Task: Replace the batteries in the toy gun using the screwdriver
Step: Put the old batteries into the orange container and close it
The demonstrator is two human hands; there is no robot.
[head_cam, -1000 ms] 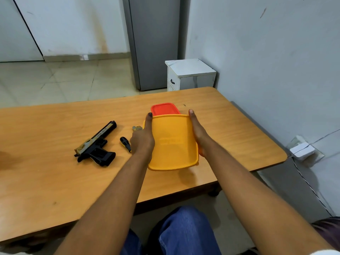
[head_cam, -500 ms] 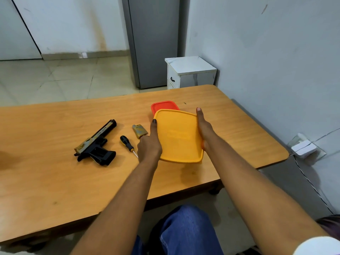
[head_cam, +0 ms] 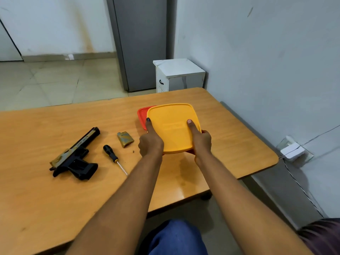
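Above the bench [head_cam: 230,126], left hand [head_cam: 150,144] and right hand [head_cam: 201,142] grip the yellow lid [head_cam: 172,126], thumbs on top, fingers curled beneath; toy gun [head_cam: 75,155] and screwdriver [head_cam: 111,154] lie left.

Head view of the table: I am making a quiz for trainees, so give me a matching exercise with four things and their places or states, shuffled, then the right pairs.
Things:
1. toy gun
2. screwdriver
3. yellow lid
4. battery cover

Places or states:
A. held in both hands, thumbs on top
B. lies on the table farthest to the left
C. lies just left of the left hand, beyond the screwdriver
D. lies between the gun and the left hand, black handle pointing away from the person

The right hand grips the lid's other side.

Pairs: 1-B, 2-D, 3-A, 4-C
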